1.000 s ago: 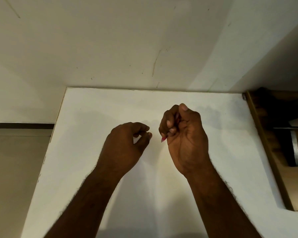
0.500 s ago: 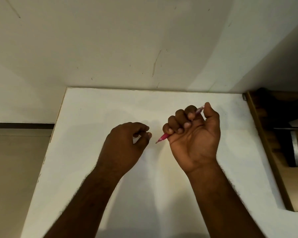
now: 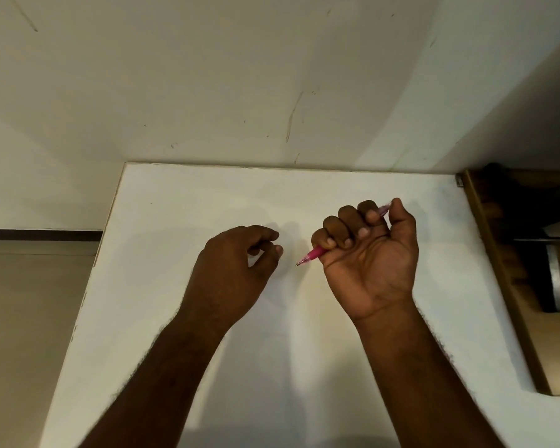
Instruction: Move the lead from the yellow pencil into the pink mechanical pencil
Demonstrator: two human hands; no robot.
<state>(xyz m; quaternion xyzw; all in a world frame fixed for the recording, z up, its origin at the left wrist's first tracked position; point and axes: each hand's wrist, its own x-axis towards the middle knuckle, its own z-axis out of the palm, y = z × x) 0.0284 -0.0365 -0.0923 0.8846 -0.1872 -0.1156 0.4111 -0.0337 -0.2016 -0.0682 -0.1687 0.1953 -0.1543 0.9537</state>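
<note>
While the floor shows past the tabletop's [image 3: 162,286] left edge, nothing lies on that side of the white surface. Further right, over the middle of the tabletop, the left hand [image 3: 230,270] hovers palm down with thumb and forefinger curled toward each other, tips close but with a small gap visible; whether a lead is pinched there I cannot tell, since anything that thin is too small to make out. Just beside it to the right, the right hand [image 3: 369,257] is turned palm up and clamped in a fist around the pink mechanical pencil [image 3: 314,254]. Its tip pokes out below the little finger and aims left and down toward the left hand, apart from it, while the pale rear end shows between forefinger and thumb, the thumb close by that end. No yellow pencil is in view anywhere. Beyond the tabletop's right edge sits a dark wooden shelf [image 3: 511,286].

My judgement is that the lead must now be fed into the pink pencil. The risks come from the lead itself: squeezed or bent off-axis at the narrow tip it would likely snap, and a loosened pinch would drop it onto the white surface, where it could roll toward an edge and be lost.
</note>
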